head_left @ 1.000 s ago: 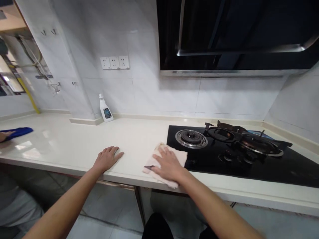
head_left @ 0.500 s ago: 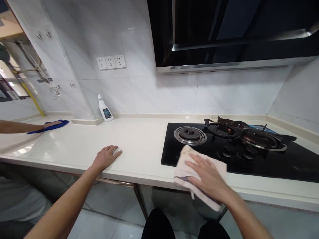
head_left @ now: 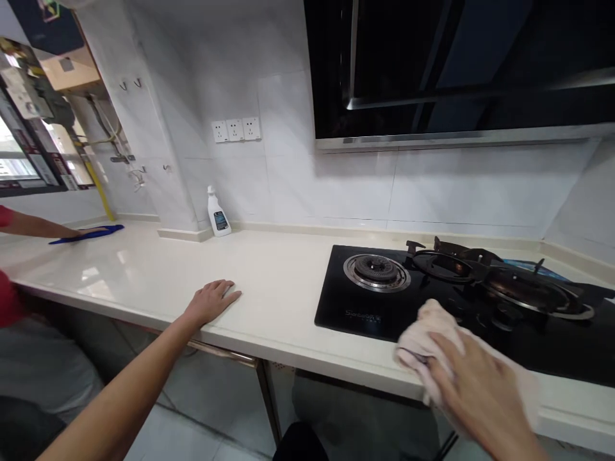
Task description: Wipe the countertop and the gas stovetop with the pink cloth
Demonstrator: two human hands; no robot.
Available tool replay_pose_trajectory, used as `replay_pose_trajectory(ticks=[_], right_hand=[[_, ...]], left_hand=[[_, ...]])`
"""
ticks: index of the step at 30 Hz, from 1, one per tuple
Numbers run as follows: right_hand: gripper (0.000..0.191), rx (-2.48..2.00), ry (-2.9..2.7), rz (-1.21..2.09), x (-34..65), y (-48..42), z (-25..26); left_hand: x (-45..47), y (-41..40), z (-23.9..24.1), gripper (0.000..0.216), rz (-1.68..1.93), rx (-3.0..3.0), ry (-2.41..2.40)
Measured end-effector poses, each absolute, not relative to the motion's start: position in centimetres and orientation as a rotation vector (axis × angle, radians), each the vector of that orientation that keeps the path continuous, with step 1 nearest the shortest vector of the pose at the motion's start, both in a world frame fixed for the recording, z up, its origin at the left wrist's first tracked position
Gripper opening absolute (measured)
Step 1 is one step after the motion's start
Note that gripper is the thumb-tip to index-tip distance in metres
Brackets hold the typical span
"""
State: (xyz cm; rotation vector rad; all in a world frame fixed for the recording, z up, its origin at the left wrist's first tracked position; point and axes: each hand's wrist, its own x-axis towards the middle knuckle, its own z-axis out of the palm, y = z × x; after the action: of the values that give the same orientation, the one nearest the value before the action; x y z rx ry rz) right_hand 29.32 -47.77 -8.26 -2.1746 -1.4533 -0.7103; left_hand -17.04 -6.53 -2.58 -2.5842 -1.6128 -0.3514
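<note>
My left hand (head_left: 212,302) lies flat on the white countertop (head_left: 276,272) near its front edge, fingers stretched out and nothing in them. A pale pink cloth (head_left: 425,333) is bunched under my right hand (head_left: 487,387), whose fingers press and grip it. Cloth and hand are at the front edge of the black gas cooktop (head_left: 353,304), over the strip of counter there, partly blurred. Behind them, the left burner (head_left: 377,271) has no grate on it. The cloth and my hand cover part of the cooktop's front and some of the knob area.
Pan supports (head_left: 446,262) sit stacked on the cooktop's right half. A white spray bottle (head_left: 220,214) stands by the wall. A range hood (head_left: 432,137) overhangs the cooktop. At far left another person's arm (head_left: 41,225) presses a blue cloth (head_left: 98,232) on the counter.
My right hand has moved right along the cooktop's front with the cloth, which is now more bunched up. My left hand stays put. The view has shifted somewhat to the left.
</note>
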Motion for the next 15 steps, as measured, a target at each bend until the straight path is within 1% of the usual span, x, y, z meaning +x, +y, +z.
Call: replay_pose_trajectory(ticks=[4,5,7,10,13,15], right_hand=[[0.043,-2.046,-1.708,-0.498,20.5,-42.9,-6.4],[0.046,-2.004,-1.79,-0.397,18.7,-41.7,-5.9],[0.061,-1.926,-1.975,-0.184,15.6,-39.3,-5.0],[0.076,-1.808,-2.132,-0.077,12.4,-35.9,-3.5],[0.079,-1.728,-2.21,-0.019,10.5,-33.4,-2.3],[0.081,-1.704,-2.22,0.0,10.0,-32.8,-2.1]], left_hand=[[-15.8,-7.8,-1.3,0.058,-0.316,-2.551,-1.709],[-15.2,-8.4,-0.9,0.058,-0.324,-2.538,-1.724],[-13.5,-10.1,-0.2,0.061,-0.367,-2.528,-1.691],[-10.3,-13.8,0.1,0.059,-0.488,-2.681,-1.443],[-7.2,-17.4,-0.5,0.055,-0.542,-2.946,-1.049],[-5.8,-19.1,-1.2,0.057,-0.638,-3.053,-1.037]])
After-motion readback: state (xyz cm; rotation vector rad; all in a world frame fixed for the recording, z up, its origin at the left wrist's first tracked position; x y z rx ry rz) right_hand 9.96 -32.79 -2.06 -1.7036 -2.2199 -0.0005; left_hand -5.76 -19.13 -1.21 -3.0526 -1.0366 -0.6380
